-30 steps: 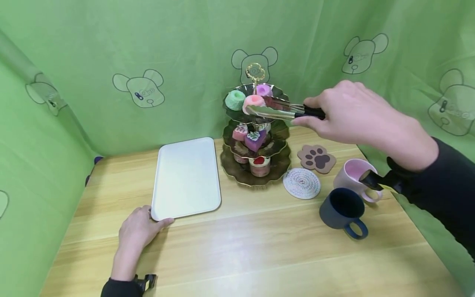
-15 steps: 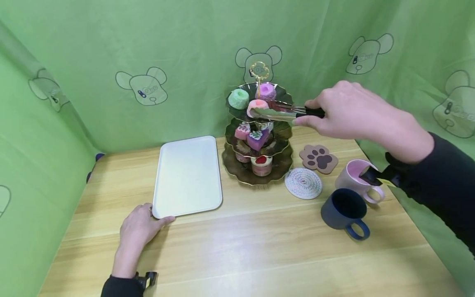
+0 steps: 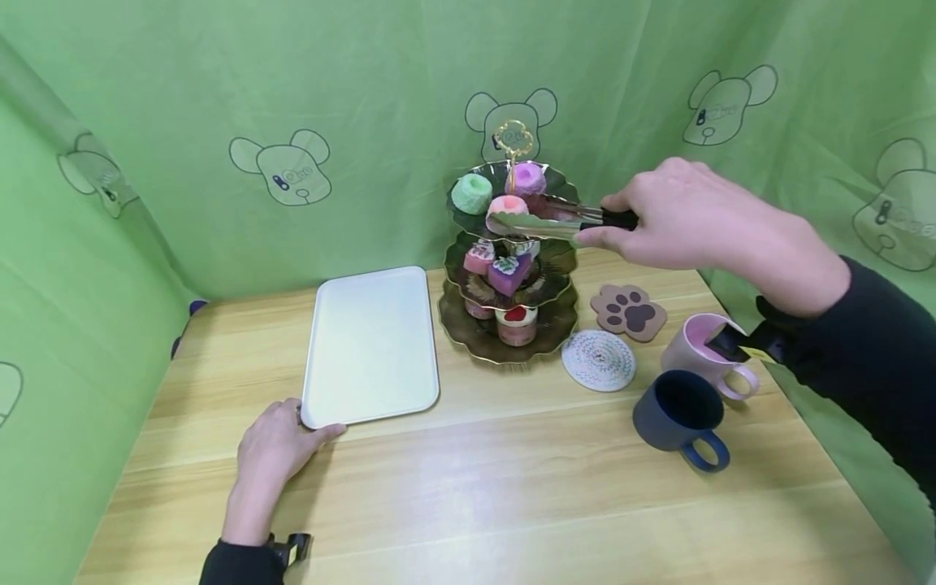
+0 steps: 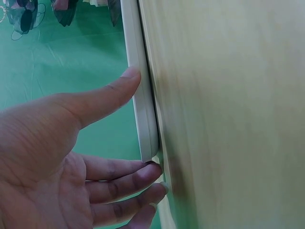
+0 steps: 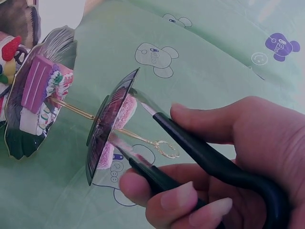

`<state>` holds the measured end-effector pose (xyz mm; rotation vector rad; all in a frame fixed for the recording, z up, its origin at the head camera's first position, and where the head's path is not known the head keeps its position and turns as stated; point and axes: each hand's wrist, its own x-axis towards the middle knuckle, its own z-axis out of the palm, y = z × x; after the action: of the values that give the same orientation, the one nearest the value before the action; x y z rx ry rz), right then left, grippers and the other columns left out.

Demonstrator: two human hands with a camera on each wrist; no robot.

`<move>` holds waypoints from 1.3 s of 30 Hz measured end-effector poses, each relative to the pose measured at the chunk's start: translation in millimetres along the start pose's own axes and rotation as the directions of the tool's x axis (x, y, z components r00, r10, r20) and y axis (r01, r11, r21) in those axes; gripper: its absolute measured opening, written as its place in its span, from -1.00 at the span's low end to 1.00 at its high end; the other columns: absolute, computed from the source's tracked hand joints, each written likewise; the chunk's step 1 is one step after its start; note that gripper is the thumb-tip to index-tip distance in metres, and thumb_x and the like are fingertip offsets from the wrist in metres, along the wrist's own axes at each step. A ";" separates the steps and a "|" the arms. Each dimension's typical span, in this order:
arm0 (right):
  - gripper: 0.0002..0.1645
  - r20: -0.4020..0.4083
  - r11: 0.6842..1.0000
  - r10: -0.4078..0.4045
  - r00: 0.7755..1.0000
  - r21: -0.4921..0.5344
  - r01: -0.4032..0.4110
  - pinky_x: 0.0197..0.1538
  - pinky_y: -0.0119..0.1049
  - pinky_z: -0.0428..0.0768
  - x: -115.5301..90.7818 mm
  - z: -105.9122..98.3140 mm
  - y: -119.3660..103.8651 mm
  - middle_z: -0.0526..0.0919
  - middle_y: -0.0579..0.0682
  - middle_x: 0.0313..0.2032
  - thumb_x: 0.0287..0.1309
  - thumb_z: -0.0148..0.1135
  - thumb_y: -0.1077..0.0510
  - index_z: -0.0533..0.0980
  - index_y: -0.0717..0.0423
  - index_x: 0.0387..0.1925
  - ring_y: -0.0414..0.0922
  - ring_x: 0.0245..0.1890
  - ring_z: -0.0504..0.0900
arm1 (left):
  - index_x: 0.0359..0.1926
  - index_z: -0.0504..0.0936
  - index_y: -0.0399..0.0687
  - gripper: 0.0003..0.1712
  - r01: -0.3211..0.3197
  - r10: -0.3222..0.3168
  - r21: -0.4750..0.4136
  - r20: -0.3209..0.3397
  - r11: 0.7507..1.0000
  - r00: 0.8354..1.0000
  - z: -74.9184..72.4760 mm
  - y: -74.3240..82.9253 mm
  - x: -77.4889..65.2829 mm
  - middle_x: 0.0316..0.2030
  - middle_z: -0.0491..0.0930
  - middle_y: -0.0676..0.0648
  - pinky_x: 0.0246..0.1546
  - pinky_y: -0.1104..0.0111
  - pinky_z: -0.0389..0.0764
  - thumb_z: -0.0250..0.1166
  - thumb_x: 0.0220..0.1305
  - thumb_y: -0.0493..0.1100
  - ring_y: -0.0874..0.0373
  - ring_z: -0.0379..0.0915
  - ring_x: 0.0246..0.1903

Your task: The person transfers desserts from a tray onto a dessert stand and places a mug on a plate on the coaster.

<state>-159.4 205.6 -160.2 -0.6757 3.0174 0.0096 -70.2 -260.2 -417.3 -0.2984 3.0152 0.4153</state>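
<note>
My left hand point(image 3: 272, 443) is at the near left corner of a white tray point(image 3: 373, 349). In the left wrist view the thumb lies on the rim and the loosely bent fingers touch the corner. My right hand point(image 3: 680, 213) grips metal tongs point(image 5: 202, 155) by their black handles. The spread tong arms reach over the top tier of a three-tier stand point(image 3: 464, 321), close to a peach ring-shaped cake point(image 3: 509, 205). A green cake point(image 3: 471, 193) and a purple cake point(image 3: 528, 177) sit beside it on that tier.
Lower tiers hold a purple wedge cake point(image 3: 506, 280), a pink cake point(image 3: 478, 258) and a strawberry-topped dessert cup point(image 3: 516, 329). Right of the stand lie a paw-shaped coaster point(image 3: 621, 313) and a round woven coaster point(image 3: 600, 361). Beyond are a pink mug point(image 3: 680, 349) and a dark blue mug point(image 3: 661, 426).
The head view has shifted slightly. The tongs stay by the peach cake, with their tips a little farther across it than a second ago. The left hand stays at the tray corner.
</note>
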 end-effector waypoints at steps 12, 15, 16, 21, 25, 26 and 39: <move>-0.01 -0.161 1.000 0.027 0.987 0.010 -0.025 -0.71 -0.27 0.15 -27.8 -7.1 0.9 0.21 -0.07 -0.85 0.07 -0.14 -0.49 0.33 0.22 0.20 -0.14 -0.86 0.15 | -0.24 0.54 -0.17 -0.14 -0.008 0.008 0.003 -0.008 1.000 1.000 0.3 3.0 0.8 -0.35 0.50 -0.16 -0.52 0.19 0.33 0.29 -0.28 0.50 -0.03 0.42 -0.36; -0.07 -0.236 0.997 -0.026 0.971 0.058 0.041 -0.74 -0.30 0.16 -33.5 -5.3 -11.8 0.24 -0.09 -0.85 0.06 -0.06 -0.46 0.34 0.15 0.21 -0.16 -0.87 0.18 | -0.24 0.54 -0.16 -0.15 -0.003 0.003 0.002 0.000 1.000 1.000 0.0 2.6 1.1 -0.35 0.50 -0.16 -0.52 0.20 0.32 0.30 -0.28 0.49 -0.02 0.42 -0.36; -0.09 -0.253 0.995 -0.048 0.966 0.078 0.070 -0.75 -0.31 0.19 -34.1 -3.9 -18.1 0.27 -0.12 -0.84 0.05 -0.04 -0.46 0.35 0.11 0.21 -0.18 -0.87 0.20 | -0.24 0.54 -0.16 -0.15 -0.002 0.002 0.001 0.003 1.000 1.000 0.0 2.5 1.1 -0.35 0.50 -0.16 -0.52 0.20 0.32 0.30 -0.28 0.49 -0.02 0.42 -0.36; -0.14 -0.293 0.969 -0.162 0.942 0.135 0.209 -0.72 -0.33 0.26 -21.9 13.3 -56.5 0.35 -0.22 -0.81 -0.01 -0.02 -0.50 0.44 0.00 0.12 -0.28 -0.85 0.27 | -0.19 0.54 -0.17 -0.13 -0.004 0.004 -0.001 0.004 1.000 1.000 -1.2 0.9 1.5 -0.34 0.50 -0.16 -0.50 0.19 0.33 0.30 -0.27 0.49 -0.02 0.42 -0.34; -0.45 -0.329 0.942 -0.265 0.906 0.112 0.316 -0.71 -0.33 0.23 2.7 36.3 -87.5 0.34 -0.23 -0.76 -0.02 0.06 -0.44 0.50 -0.12 -0.28 -0.28 -0.80 0.26 | -0.18 0.54 -0.19 -0.11 -0.010 0.010 -0.001 0.008 1.000 1.000 -1.1 -0.8 1.9 -0.33 0.50 -0.17 -0.48 0.17 0.35 0.28 -0.26 0.50 -0.03 0.42 -0.33; -0.51 -0.331 0.936 -0.284 0.900 0.108 0.335 -0.71 -0.33 0.23 9.5 42.3 -95.3 0.34 -0.23 -0.75 -0.02 0.08 -0.43 0.46 -0.13 -0.37 -0.27 -0.78 0.26 | -0.18 0.54 -0.18 -0.11 -0.011 0.011 0.000 0.007 1.000 1.000 -0.8 -1.3 1.8 -0.32 0.50 -0.17 -0.48 0.16 0.35 0.28 -0.26 0.50 -0.04 0.43 -0.32; -0.39 -0.167 0.961 -0.271 0.948 0.008 0.276 -0.75 -0.24 0.34 90.5 122.9 -182.2 0.41 -0.11 -0.68 -0.01 -0.03 -0.47 0.38 -0.06 -0.66 -0.13 -0.71 0.41 | -0.15 0.55 -0.16 -0.11 -0.039 0.039 0.014 -0.009 0.999 0.999 0.5 -4.2 2.8 -0.26 0.53 -0.24 -0.45 0.07 0.40 0.27 -0.26 0.51 -0.15 0.45 -0.24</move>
<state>-157.7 4.3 -286.6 -1.1394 3.0373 -0.1095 -72.0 -264.6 -419.2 -0.2417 3.0362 0.3977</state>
